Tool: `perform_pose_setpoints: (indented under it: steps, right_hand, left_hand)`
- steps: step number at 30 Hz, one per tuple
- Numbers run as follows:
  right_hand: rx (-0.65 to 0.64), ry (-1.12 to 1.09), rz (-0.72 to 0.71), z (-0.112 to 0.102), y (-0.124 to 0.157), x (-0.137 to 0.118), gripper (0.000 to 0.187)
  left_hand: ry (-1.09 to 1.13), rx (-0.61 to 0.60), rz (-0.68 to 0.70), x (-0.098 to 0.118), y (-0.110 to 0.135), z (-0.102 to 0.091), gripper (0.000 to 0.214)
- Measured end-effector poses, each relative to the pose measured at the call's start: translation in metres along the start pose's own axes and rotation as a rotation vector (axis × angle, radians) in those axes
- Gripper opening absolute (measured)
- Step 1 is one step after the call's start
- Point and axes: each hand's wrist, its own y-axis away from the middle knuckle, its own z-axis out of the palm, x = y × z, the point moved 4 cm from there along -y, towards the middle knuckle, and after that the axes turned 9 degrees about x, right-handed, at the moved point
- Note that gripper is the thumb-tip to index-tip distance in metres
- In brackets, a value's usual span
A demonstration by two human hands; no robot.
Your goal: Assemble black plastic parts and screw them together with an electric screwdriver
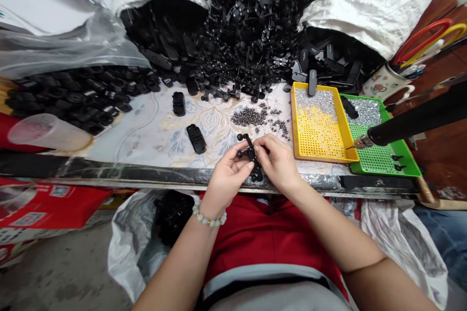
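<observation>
Near the front edge of the table, both my hands are closed on one small black plastic part with rounded knobs on its left side. My left hand, with a beaded bracelet at its wrist, grips it from the left between thumb and fingers. From the right, my right hand pinches its upper portion; some fingertips are hidden. Just beyond the hands lies a loose pile of tiny dark metal pieces. A black oblong piece and a smaller black piece rest to the left.
A yellow tray and a green tray hold small silvery pieces on the right, with a black-handled tool reaching over them. Heaped black parts spill from white sacks behind. A plastic cup lies tipped at left; a mug holds scissors.
</observation>
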Motion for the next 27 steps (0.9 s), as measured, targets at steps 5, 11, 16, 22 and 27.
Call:
perform_pose_setpoints:
  steps: [5, 11, 16, 22, 27]
  right_hand:
    - [0.052, -0.081, 0.084, 0.0, 0.001, 0.007, 0.014]
    - [0.085, 0.189, 0.11, -0.014, -0.035, 0.035, 0.021]
    - [-0.153, 0.454, 0.106, 0.008, -0.047, 0.052, 0.03]
    - [-0.164, 0.498, 0.109, 0.009, -0.044, 0.057, 0.03]
    - [-0.054, 0.402, 0.107, 0.001, -0.045, 0.052, 0.033]
  left_hand:
    - [0.046, 0.04, -0.028, 0.001, -0.001, 0.0, 0.046]
    - [0.17, 0.184, -0.097, 0.009, -0.01, -0.001, 0.043]
    - [0.174, 0.183, -0.103, 0.007, -0.011, -0.001, 0.041]
    - [0.175, 0.178, -0.09, 0.005, -0.009, -0.002, 0.042]
    - [0.184, 0.182, -0.086, 0.004, -0.008, -0.002, 0.042]
